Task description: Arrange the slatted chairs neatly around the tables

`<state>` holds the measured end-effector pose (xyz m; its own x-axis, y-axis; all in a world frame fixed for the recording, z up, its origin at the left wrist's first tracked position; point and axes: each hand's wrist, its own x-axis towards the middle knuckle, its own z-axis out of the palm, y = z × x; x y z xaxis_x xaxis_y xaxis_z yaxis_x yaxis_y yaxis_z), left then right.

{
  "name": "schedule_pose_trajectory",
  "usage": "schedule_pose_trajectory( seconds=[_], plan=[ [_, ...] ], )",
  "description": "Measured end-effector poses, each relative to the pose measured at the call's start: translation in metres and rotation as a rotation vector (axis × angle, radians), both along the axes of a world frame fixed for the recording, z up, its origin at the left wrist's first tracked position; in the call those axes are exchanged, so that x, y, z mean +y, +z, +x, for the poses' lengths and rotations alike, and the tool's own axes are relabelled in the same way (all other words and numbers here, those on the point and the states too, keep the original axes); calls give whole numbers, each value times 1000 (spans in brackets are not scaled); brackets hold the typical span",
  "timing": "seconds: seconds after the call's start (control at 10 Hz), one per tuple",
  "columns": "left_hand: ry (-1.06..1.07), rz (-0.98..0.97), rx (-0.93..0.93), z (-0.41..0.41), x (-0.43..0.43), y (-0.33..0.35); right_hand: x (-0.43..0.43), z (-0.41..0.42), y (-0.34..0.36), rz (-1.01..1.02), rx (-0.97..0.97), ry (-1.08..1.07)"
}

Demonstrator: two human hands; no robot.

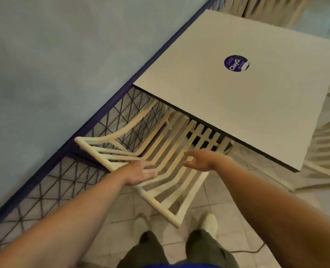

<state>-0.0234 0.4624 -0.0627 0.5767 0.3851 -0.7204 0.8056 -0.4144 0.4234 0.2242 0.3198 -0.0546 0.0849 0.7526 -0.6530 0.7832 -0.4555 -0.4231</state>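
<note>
Slantwise, slatted chair (171, 144) nosing under table (199, 84), slats lengthwise toward it — left hand (140, 172), right hand (201, 160), grip slack, empty.

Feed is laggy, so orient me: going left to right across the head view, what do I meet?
Lattice railing, left hand, right hand, purple sticker, second slatted chair at the right edge.

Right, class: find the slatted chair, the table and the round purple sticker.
slatted chair (171, 136): head view, on a seat slat.
table (228, 105): head view, on a bare part of its top.
purple sticker (236, 63): head view, at its centre.
</note>
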Motion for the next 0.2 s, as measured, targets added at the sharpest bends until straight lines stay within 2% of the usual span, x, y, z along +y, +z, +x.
schedule_pose_trajectory(
  seconds=[0.2],
  plan=[
    [209,42,-123,-21,-43,38,14,-7,40,36,-63,221]
  ],
)
